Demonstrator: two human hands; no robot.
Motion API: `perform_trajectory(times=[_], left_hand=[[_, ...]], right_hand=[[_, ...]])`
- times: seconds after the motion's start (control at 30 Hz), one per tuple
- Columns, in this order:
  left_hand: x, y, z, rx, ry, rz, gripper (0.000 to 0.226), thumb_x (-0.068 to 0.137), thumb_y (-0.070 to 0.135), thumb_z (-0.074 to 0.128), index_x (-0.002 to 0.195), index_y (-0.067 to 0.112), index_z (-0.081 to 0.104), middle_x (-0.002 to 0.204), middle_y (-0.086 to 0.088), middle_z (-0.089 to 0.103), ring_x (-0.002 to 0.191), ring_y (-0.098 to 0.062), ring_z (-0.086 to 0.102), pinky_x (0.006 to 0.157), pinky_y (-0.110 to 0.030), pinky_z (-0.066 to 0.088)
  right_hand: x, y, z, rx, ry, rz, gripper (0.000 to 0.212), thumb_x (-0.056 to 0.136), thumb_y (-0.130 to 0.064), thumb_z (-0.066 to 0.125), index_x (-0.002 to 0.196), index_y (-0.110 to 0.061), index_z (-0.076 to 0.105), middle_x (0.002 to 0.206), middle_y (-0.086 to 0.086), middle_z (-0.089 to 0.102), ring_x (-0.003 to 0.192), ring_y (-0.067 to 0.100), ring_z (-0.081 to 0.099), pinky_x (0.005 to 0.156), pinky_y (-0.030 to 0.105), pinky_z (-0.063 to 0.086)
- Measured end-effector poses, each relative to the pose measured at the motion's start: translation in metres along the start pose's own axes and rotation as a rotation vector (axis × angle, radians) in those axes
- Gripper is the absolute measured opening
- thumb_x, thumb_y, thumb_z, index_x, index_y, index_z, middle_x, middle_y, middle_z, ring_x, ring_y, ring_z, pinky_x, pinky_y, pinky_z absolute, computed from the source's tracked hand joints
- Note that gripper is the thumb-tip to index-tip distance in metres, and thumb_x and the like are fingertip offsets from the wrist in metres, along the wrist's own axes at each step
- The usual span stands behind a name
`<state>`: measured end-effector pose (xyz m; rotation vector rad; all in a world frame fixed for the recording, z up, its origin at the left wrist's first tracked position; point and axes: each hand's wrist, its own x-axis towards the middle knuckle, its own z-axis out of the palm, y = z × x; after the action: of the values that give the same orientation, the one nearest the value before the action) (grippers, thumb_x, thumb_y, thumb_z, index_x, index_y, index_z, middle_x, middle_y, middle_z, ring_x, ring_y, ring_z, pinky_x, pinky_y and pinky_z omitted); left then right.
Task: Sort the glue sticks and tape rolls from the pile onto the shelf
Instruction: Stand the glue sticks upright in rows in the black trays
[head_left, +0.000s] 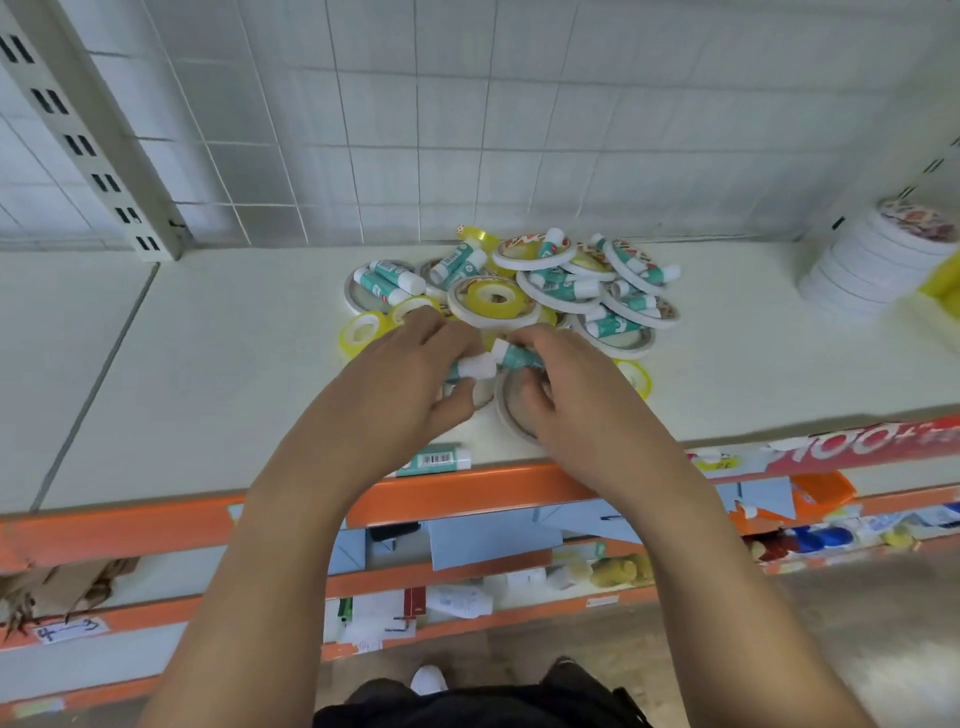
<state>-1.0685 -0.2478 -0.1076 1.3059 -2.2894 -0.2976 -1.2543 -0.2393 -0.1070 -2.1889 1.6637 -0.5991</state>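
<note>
Glue stick (517, 356) part-hidden, right hand (582, 400) covering

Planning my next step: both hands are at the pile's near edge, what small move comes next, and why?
Probably lift both hands clear. The left hand pinches a glue stick, the right hand grips a second glue stick, so both could go beside the lone glue stick at the front edge of the shelf.

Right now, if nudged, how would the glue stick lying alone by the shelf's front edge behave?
The glue stick, a small cylinder on its side, probably rolls easily. Lying near the shelf lip, it could drop off.
</note>
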Motion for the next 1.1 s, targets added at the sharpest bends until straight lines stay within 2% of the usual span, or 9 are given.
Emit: perform_trajectory(times=[0.13,0.27,0.33,0.6,0.7,0.8,0.93,1.0,1.1], left_hand=[[0.028,0.037,0.014,0.001,-0.031,0.087,0.023,0.091,0.019,0.059,0.113,0.012,0.059,0.102,-0.005,0.059,0.089,-0.027,0.056,0.073,-0.043,0.047],[0.061,0.086,0.047,0.014,-0.087,0.160,0.026,0.092,0.025,0.058,0.116,0.014,0.059,0.108,-0.003,0.058,0.098,-0.023,0.054,0.076,-0.038,0.046],[0.081,0.116,0.068,0.006,-0.112,0.204,0.025,0.092,0.026,0.057,0.115,0.016,0.059,0.107,-0.001,0.057,0.099,-0.022,0.053,0.078,-0.034,0.043],[0.150,0.273,0.176,-0.042,-0.201,0.350,0.025,0.092,0.031,0.054,0.114,0.022,0.057,0.105,0.004,0.055,0.097,-0.018,0.051,0.080,-0.036,0.043],[0.177,0.336,0.219,-0.076,-0.233,0.381,0.025,0.091,0.029,0.055,0.115,0.021,0.058,0.105,0.002,0.055,0.097,-0.020,0.051,0.081,-0.036,0.042],[0.198,0.393,0.254,-0.083,-0.249,0.426,0.021,0.090,0.028,0.057,0.110,0.021,0.059,0.099,0.005,0.054,0.092,-0.019,0.050,0.075,-0.033,0.040],[0.225,0.447,0.288,-0.071,-0.273,0.463,0.021,0.091,0.030,0.056,0.111,0.025,0.057,0.096,0.010,0.050,0.089,-0.013,0.047,0.067,-0.024,0.028],[0.242,0.466,0.302,-0.065,-0.284,0.471,0.020,0.091,0.030,0.056,0.111,0.025,0.057,0.097,0.009,0.050,0.089,-0.013,0.047,0.067,-0.025,0.030],[0.266,0.483,0.321,-0.066,-0.301,0.466,0.020,0.091,0.030,0.056,0.111,0.025,0.057,0.101,0.007,0.053,0.093,-0.016,0.049,0.073,-0.030,0.040]], right_hand=[[-0.016,0.034,-0.028,-0.035,0.082,0.073,0.033,0.095,-0.013,0.051,0.127,-0.019,0.055,0.115,0.006,0.058,0.105,0.026,0.053,0.088,0.044,0.045],[-0.047,0.085,-0.064,-0.044,0.153,0.168,0.035,0.092,-0.007,0.055,0.125,-0.017,0.060,0.113,0.006,0.057,0.103,0.028,0.054,0.088,0.044,0.045],[-0.067,0.116,-0.085,-0.029,0.170,0.216,0.034,0.091,-0.005,0.056,0.123,-0.016,0.061,0.111,0.005,0.057,0.101,0.027,0.055,0.088,0.041,0.046],[-0.168,0.260,-0.176,-0.027,0.284,0.364,0.035,0.092,-0.007,0.059,0.124,-0.021,0.061,0.115,-0.004,0.059,0.104,0.017,0.057,0.090,0.030,0.048],[-0.203,0.313,-0.211,-0.050,0.308,0.421,0.036,0.092,-0.006,0.057,0.126,-0.018,0.061,0.114,0.001,0.059,0.102,0.020,0.057,0.089,0.036,0.049],[-0.238,0.360,-0.244,-0.068,0.327,0.484,0.035,0.093,-0.006,0.056,0.125,-0.019,0.061,0.111,0.004,0.059,0.100,0.022,0.058,0.086,0.040,0.049],[-0.266,0.409,-0.279,-0.053,0.369,0.541,0.036,0.093,-0.009,0.056,0.126,-0.022,0.060,0.112,0.001,0.059,0.102,0.020,0.058,0.084,0.041,0.052],[-0.271,0.431,-0.291,-0.047,0.383,0.554,0.036,0.093,-0.008,0.055,0.126,-0.022,0.060,0.113,0.000,0.059,0.103,0.020,0.059,0.084,0.042,0.052],[-0.270,0.460,-0.303,-0.045,0.398,0.550,0.036,0.093,-0.009,0.055,0.126,-0.022,0.061,0.111,-0.001,0.059,0.099,0.020,0.059,0.082,0.041,0.052]])
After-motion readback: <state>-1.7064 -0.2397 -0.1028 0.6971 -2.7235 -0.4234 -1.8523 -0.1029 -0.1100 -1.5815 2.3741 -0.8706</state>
